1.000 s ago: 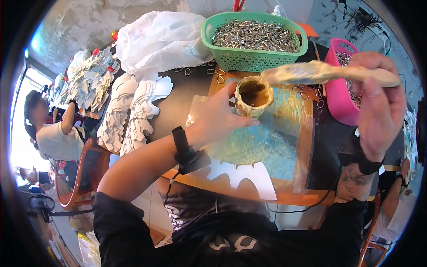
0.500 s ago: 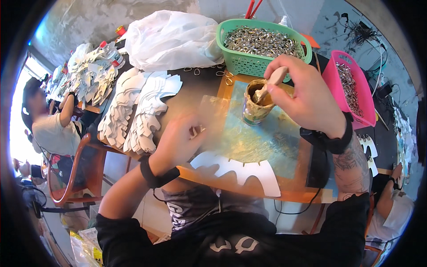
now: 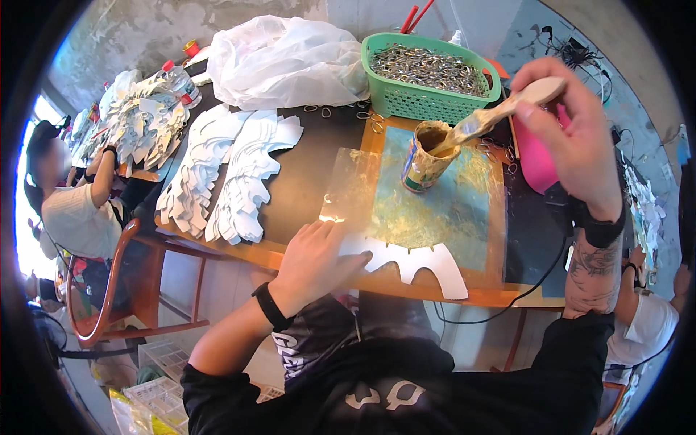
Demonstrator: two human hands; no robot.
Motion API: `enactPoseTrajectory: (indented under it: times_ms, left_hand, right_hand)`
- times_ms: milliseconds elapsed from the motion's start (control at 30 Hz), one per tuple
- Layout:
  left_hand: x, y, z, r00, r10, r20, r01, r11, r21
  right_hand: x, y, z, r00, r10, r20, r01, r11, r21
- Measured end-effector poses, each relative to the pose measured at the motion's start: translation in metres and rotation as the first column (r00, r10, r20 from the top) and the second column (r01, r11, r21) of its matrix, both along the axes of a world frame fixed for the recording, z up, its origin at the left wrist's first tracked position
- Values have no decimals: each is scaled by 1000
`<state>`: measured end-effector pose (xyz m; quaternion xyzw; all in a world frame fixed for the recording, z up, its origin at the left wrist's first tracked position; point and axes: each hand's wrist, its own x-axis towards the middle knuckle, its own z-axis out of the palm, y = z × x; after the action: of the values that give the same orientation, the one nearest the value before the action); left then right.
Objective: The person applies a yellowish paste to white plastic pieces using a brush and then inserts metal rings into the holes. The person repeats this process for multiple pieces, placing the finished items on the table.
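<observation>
My right hand point(image 3: 589, 163) grips the wooden handle of a glue-caked brush point(image 3: 500, 116), raised to the upper right. The brush's tip is at the mouth of a glue-smeared can point(image 3: 420, 168), which stands on a stained blue-green sheet point(image 3: 467, 217). With fingers stretched out, my left hand point(image 3: 317, 262) rests on the left part of a white scalloped cut piece point(image 3: 444, 270) at the table's near edge. That hand hides part of the piece. Small dark marks line the piece's upper edge. A clear sheet point(image 3: 350, 181) lies just beyond my left fingers.
Two fanned stacks of white cut pieces point(image 3: 250, 177) lie left of the mat. Behind are a white plastic bag point(image 3: 283, 61), a green basket point(image 3: 431, 101) of metal rings, and a pink basket point(image 3: 533, 156). A cable point(image 3: 507, 319) hangs at the near edge. A person point(image 3: 87, 210) sits at left, another point(image 3: 645, 319) at right.
My right hand has moved up and right, drawing the brush partly out of the can. My left hand has come down onto the white piece.
</observation>
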<state>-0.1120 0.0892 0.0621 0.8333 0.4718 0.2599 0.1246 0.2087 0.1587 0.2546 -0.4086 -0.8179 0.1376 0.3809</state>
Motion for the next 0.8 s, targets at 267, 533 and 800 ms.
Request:
enactPoseTrajectory:
  times_ms: [267, 533, 800]
  left_hand:
    - [-9, -26, 0, 997, 62, -46, -63, 998, -14]
    - [-12, -66, 5, 982, -46, -182, 86, 971, 222]
    - [25, -101, -30, 965, -178, -193, 202, 973, 111]
  right_hand:
    - [27, -47, 12, 990, -98, 97, 100, 995, -13]
    - [76, -88, 19, 953, -129, -275, 262, 808, 527]
    - [-10, -109, -82, 735, 32, -677, 141, 970, 198]
